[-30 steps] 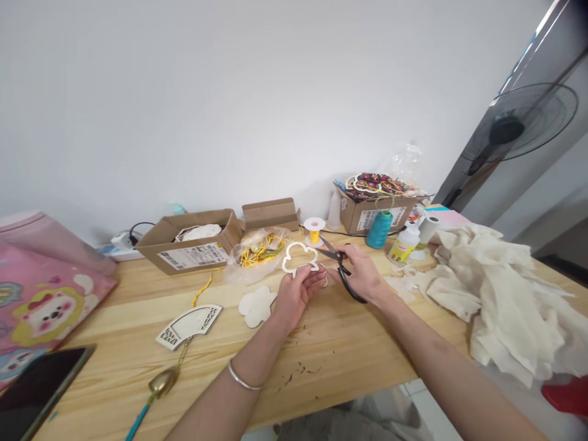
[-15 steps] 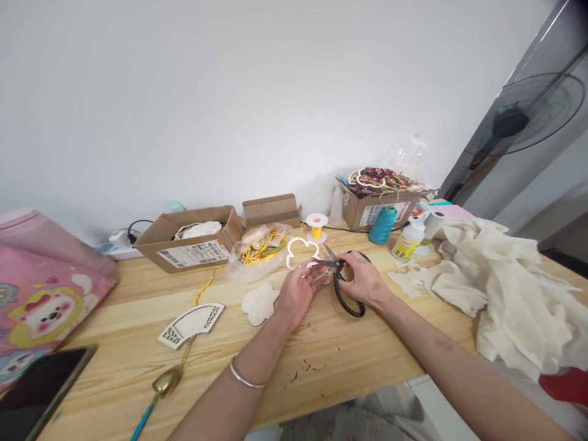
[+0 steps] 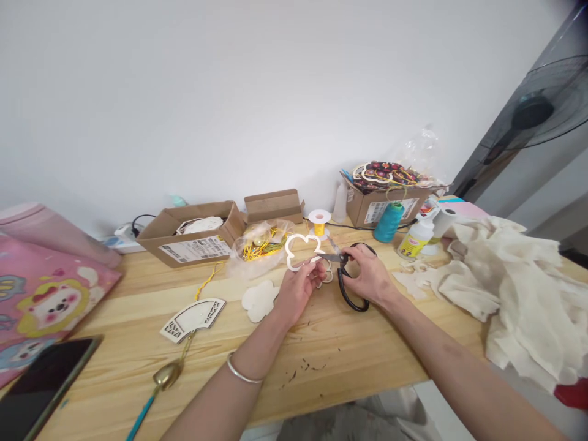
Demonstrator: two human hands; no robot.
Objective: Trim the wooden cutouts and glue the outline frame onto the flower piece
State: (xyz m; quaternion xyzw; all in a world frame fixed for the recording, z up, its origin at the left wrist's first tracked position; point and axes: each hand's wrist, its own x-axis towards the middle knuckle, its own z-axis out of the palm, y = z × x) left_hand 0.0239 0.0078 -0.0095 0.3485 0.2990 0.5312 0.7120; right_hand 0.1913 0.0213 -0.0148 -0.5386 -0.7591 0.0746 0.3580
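My left hand (image 3: 296,291) pinches a white cloud-shaped frame (image 3: 302,250) and holds it upright just above the wooden table (image 3: 321,361). My right hand (image 3: 370,277) grips black scissors (image 3: 350,283) by their big loop handles. The blades point left and meet the frame's lower right edge. A small pale scrap (image 3: 327,277) hangs or lies just under the blades. A flat white flower-shaped piece (image 3: 260,300) lies on the table left of my left hand.
Along the wall stand cardboard boxes (image 3: 193,242) (image 3: 390,202), a bag of yellow cord (image 3: 261,245), a yellow spool (image 3: 318,223), a teal spool (image 3: 388,222) and a glue bottle (image 3: 416,237). Crumpled cream cloth (image 3: 514,288) fills the right. A fan-shaped piece (image 3: 193,318), spoon (image 3: 165,376) and phone (image 3: 41,389) lie left.
The scissors' blades swung from pointing up-left to lying level against the frame. Both hands drifted slightly right and up in the picture as the view shifted.
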